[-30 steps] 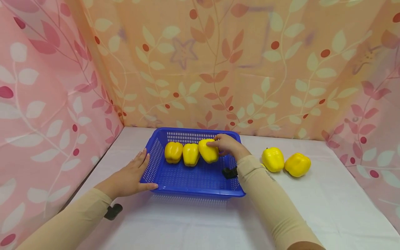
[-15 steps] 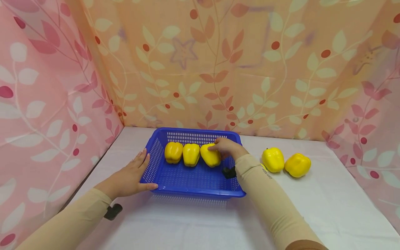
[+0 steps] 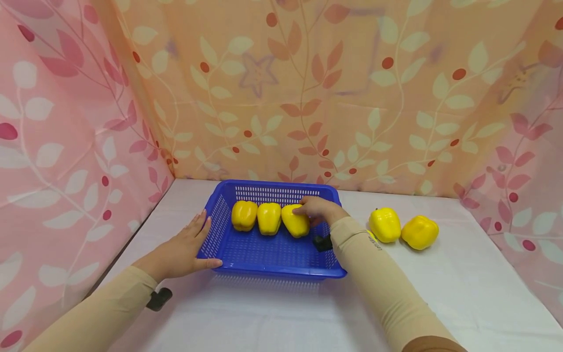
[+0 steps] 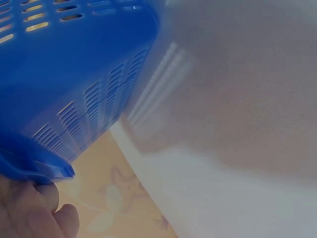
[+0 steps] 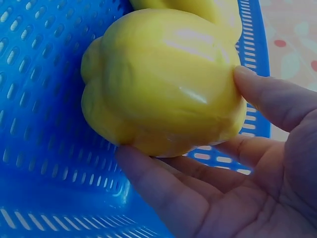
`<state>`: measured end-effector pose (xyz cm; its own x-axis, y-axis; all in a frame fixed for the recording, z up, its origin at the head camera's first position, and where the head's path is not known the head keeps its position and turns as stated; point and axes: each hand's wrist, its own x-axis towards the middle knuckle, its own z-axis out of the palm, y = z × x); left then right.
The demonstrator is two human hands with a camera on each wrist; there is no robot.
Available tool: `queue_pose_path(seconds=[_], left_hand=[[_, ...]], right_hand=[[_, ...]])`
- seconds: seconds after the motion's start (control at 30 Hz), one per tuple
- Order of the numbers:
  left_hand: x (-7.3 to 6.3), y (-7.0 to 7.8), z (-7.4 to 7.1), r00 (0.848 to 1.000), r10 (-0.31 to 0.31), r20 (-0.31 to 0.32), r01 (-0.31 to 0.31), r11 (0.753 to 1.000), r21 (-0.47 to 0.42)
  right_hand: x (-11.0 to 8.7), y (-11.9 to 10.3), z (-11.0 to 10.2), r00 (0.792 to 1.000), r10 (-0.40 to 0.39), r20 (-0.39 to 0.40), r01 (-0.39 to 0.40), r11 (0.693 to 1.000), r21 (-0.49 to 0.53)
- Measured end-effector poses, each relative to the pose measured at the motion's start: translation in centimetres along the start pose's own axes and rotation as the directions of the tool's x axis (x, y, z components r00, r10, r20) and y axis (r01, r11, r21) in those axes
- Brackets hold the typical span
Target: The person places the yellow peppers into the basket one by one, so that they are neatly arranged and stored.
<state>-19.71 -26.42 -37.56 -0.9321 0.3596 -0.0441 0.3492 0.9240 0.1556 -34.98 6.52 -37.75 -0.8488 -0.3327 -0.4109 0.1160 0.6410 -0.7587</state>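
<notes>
A blue plastic basket (image 3: 272,270) with slotted walls stands on the table. Against its left side lies my left hand (image 3: 182,252), fingers straight along the wall and thumb at the front left corner; the left wrist view catches its fingers (image 4: 39,213) beside the rim. Inside the basket my right hand (image 3: 320,210) holds a yellow bell pepper (image 3: 294,222), thumb on one side and fingers underneath, as the right wrist view shows. Two other yellow bell peppers, a left one (image 3: 244,216) and a middle one (image 3: 269,219), sit in a row to its left.
Right of the basket, two yellow bell peppers, a nearer-left one (image 3: 384,225) and a far-right one (image 3: 420,232), lie on the white tablecloth (image 3: 466,283). A bit of yellow peeks out behind the right sleeve. Floral curtains (image 3: 281,98) enclose the back and sides.
My right hand has lowered the bell pepper slightly toward the basket floor, beside the middle pepper. The left hand has stayed in place.
</notes>
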Motion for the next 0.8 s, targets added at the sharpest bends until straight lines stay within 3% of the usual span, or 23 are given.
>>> queue_pose_path(seconds=[0.43, 0.8], left_hand=[[0.16, -0.3, 0.27, 1.0, 0.01, -0.013, -0.009, 1.0, 0.018], [0.13, -0.2, 0.25, 1.0, 0.005, -0.011, -0.004, 1.0, 0.016]], right_hand=[[0.43, -0.07, -0.26, 0.997, 0.004, -0.078, -0.003, 1.0, 0.009], [0.56, -0.02, -0.11, 0.998, 0.0, -0.065, 0.004, 0.998, 0.066]])
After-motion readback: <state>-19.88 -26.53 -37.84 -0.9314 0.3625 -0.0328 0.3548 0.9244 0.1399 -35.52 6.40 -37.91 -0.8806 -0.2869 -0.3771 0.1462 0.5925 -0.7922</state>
